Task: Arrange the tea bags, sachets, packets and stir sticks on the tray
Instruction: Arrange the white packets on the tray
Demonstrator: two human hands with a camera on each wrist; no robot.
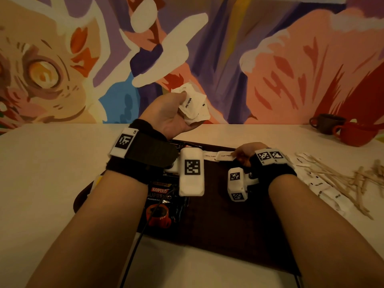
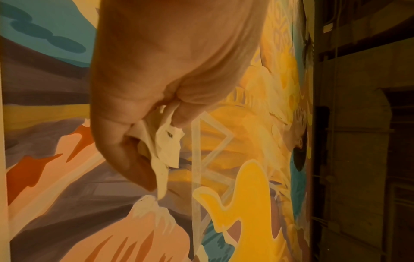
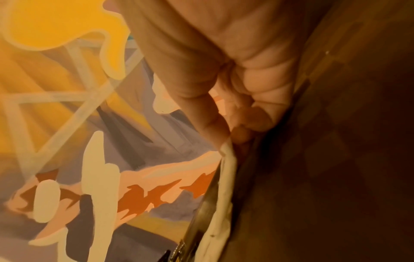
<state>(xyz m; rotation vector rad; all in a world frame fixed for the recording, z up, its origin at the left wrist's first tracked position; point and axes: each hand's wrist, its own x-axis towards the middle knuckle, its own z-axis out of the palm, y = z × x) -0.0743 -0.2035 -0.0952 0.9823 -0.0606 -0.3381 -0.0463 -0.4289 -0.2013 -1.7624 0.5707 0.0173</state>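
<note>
While the left hand (image 1: 166, 115) is hovering above the far edge of the dark tray (image 1: 228, 235), its fingers are curling around a crumpled bunch of white sugar sachets (image 1: 194, 106). Kopiko coffee packets (image 1: 161, 204) are lying on the left part of the tray. At the far edge, the right hand (image 1: 248, 151) is pinching one end of a sachet strip (image 1: 220, 156). More sachets (image 1: 318, 183) and wooden stir sticks (image 1: 349, 179) are waiting on the surface (image 1: 41, 173) to the right.

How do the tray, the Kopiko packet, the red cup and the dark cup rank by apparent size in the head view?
1. tray
2. Kopiko packet
3. red cup
4. dark cup

The red cup partly hides the dark one, so the cups' order is unsure.
</note>
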